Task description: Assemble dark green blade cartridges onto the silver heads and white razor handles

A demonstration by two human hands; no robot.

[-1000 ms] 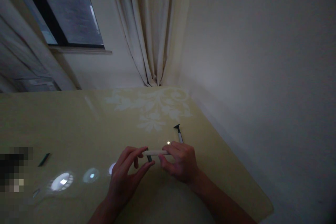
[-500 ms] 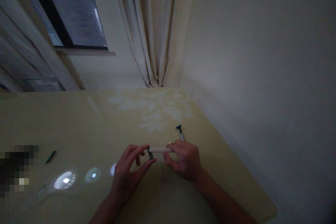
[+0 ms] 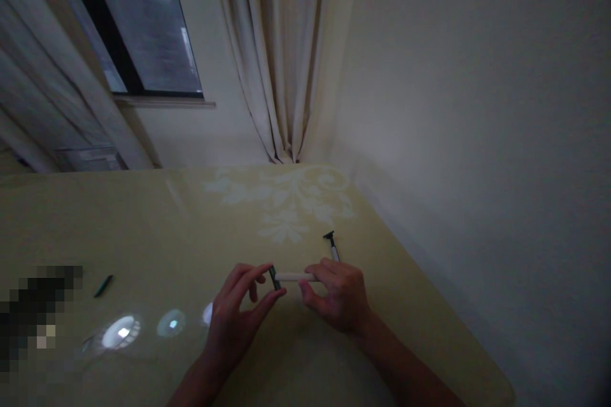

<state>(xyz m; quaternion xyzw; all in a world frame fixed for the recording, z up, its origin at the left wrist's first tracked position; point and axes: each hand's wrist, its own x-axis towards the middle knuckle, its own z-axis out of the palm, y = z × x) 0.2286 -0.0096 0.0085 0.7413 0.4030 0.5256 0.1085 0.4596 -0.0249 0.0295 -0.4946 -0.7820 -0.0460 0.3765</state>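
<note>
My left hand (image 3: 245,299) pinches a small dark green, flat piece (image 3: 274,278) by its two ends, between thumb and fingers. From the right, my right hand (image 3: 337,292) grips a pale, thin stick (image 3: 293,277), closed around its right part. The stick's left end meets the middle of the green piece, and the two look like a T lying on its side. Just beyond my right hand lies a razor-like tool (image 3: 333,245) with a black head and a grey handle, its lower end hidden by the hand.
The glossy yellowish table (image 3: 191,229) has a pale floral pattern near its far edge and bright light reflections at left. A small green piece (image 3: 103,286) lies on the left side. Beyond are curtains (image 3: 281,57), a window and a wall at right.
The whole view has shifted slightly, with the scene a little lower and further right. Both hands keep the same holds on the green piece and the stick.
</note>
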